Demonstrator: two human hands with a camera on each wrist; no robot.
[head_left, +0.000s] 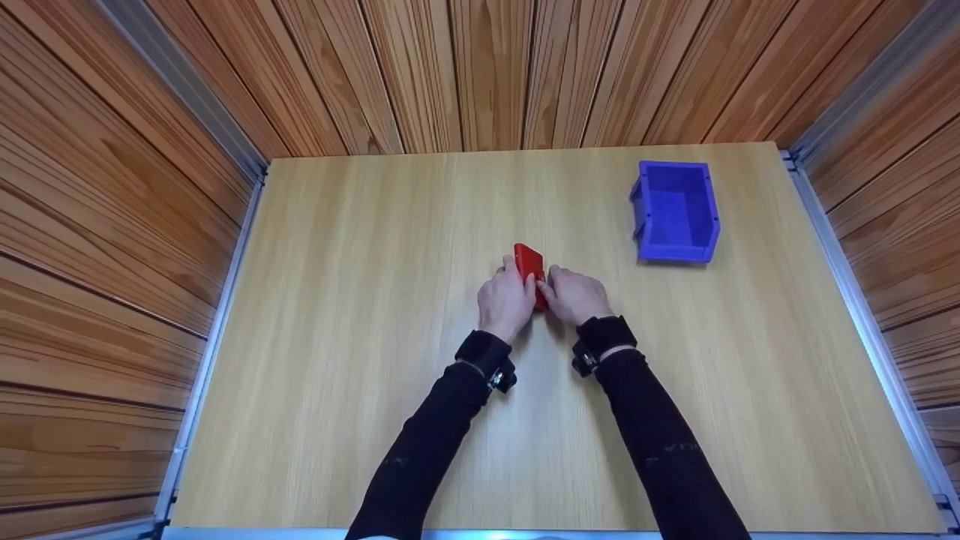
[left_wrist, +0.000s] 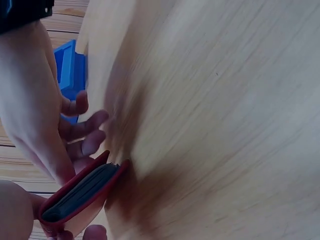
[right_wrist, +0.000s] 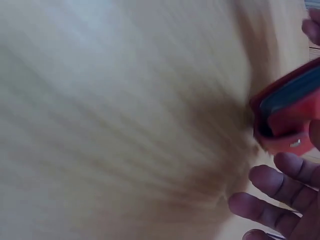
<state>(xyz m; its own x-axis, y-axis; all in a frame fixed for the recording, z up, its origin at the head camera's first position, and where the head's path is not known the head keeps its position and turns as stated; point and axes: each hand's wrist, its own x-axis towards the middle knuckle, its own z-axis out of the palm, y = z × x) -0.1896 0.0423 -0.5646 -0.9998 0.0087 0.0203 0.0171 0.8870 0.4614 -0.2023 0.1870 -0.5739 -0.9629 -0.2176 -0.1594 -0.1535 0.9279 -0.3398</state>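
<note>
A small red wallet [head_left: 529, 261] with a metal snap stands on edge over the middle of the table. Its open side, dark inside, shows in the left wrist view as the wallet [left_wrist: 82, 200]. My left hand [head_left: 507, 301] grips it from the left, thumb on the near side. From the right, my right hand [head_left: 577, 296] touches the wallet with its thumb by the snap. In the right wrist view the other fingers [right_wrist: 267, 181] of that hand are spread and loosely bent, apart from the wallet [right_wrist: 290, 135].
A blue-purple plastic bin [head_left: 676, 251] stands at the back right of the light wood table [head_left: 360, 300]. Wood-plank walls [head_left: 487, 75] rise behind and at both sides, and metal rails [head_left: 217, 352] edge the tabletop.
</note>
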